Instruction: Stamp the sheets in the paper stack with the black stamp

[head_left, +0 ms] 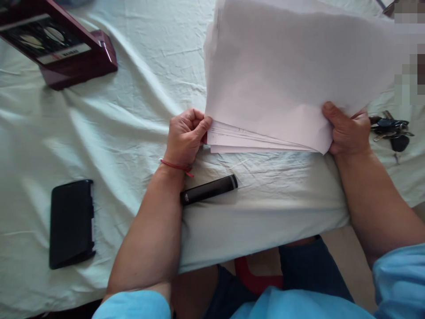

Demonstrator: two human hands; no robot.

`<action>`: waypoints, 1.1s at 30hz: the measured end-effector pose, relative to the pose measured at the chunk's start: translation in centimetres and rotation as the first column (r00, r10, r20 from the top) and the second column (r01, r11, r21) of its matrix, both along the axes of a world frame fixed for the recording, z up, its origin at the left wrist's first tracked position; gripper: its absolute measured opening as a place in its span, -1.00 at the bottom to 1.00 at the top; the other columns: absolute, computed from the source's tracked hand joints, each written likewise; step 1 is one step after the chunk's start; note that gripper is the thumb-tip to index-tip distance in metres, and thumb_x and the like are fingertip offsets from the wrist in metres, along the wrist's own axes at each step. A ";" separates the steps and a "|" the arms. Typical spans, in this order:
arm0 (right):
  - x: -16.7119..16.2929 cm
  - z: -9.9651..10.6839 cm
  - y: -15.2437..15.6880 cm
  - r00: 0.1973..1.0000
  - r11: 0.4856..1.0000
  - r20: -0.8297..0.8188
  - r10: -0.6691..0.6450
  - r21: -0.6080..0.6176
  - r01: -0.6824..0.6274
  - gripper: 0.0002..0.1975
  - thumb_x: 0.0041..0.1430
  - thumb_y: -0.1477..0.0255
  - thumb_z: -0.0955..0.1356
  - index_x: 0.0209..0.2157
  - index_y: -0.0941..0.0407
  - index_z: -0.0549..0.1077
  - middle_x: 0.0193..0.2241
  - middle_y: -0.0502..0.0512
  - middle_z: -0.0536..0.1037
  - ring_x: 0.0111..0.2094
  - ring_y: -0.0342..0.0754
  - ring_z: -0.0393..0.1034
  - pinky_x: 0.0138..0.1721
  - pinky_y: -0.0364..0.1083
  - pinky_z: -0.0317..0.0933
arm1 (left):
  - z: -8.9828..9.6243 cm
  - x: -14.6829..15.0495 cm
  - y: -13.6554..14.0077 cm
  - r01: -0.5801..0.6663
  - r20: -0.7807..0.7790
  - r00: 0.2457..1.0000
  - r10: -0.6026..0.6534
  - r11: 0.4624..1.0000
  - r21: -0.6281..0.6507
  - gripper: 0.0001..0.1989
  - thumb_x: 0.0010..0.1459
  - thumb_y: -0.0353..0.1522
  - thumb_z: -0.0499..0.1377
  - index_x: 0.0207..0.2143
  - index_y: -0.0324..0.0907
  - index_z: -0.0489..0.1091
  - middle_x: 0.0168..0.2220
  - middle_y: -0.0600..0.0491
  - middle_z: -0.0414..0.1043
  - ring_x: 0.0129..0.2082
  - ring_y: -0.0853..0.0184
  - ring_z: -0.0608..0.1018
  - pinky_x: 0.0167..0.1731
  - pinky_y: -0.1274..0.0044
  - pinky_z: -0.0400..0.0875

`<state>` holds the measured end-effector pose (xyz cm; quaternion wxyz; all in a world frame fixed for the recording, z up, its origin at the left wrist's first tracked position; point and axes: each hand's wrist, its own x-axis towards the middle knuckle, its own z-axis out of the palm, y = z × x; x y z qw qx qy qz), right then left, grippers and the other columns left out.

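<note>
A stack of white paper sheets is held between my two hands above the cloth. My left hand pinches its near left corner between thumb and fingers. At the near right corner, my right hand grips the stack with the thumb on top; most of its fingers are hidden underneath. Along the near edge the sheets fan apart towards the left, and faint marks show on some lower ones. A black stapler-like bar lies on the cloth beside my left wrist, which wears a red thread.
Pale green cloth with wrinkles covers the table. A dark red wooden stand with a picture stands at the far left. A black phone-shaped device lies at the near left. Keys sit right of my right hand.
</note>
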<state>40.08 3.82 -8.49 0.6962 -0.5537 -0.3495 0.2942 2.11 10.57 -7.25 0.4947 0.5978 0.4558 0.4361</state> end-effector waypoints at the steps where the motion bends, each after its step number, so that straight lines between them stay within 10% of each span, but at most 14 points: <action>1: 0.0 0.0 0.0 1.000 1.000 -0.010 -0.005 0.004 0.005 -0.37 -0.39 0.10 0.83 -0.35 0.05 0.61 -0.16 0.08 0.78 0.00 0.14 0.72 0.29 0.22 0.63 | 0.1 -0.1 0.0 0.000 0.003 1.000 0.000 1.000 -0.002 -0.46 0.25 0.05 0.54 -0.40 -0.04 0.36 -0.56 0.19 0.19 -0.59 0.41 0.29 -0.60 0.50 0.21; 12: 0.0 0.1 -0.1 0.999 0.999 -0.038 0.030 0.024 -0.029 -0.34 -0.47 0.13 0.85 -0.39 0.04 0.59 -0.22 -0.04 0.79 -0.06 0.02 0.72 0.18 0.09 0.69 | -2.0 0.3 1.2 -0.016 0.208 0.978 -0.024 0.982 0.190 -0.18 0.29 0.28 0.49 -0.58 -0.09 0.21 -0.64 0.20 0.08 -0.66 0.47 0.15 -0.72 0.52 -0.03; 26: 0.2 0.7 -0.3 0.996 0.993 0.081 0.034 0.111 -0.043 -0.30 -0.43 0.00 0.84 -0.28 -0.01 0.65 -0.18 0.00 0.79 0.09 0.20 0.75 0.40 0.31 0.57 | -2.6 0.3 1.2 0.026 0.356 0.931 -0.081 0.988 0.155 -0.42 -0.05 0.07 0.75 -0.30 -0.10 0.61 -0.32 0.08 0.58 -0.24 0.21 0.72 -0.15 0.42 0.70; 33: -0.8 1.1 -0.8 0.985 0.988 0.127 0.113 0.093 -0.126 0.06 -0.42 -0.14 0.81 0.18 -0.14 0.64 0.08 0.08 0.77 0.27 0.33 0.68 0.50 0.45 0.42 | -2.4 0.4 0.7 -0.037 0.334 0.942 -0.004 0.992 0.117 -0.42 0.00 0.16 0.68 -0.24 -0.10 0.74 -0.16 0.02 0.72 -0.14 0.17 0.75 -0.05 0.39 0.74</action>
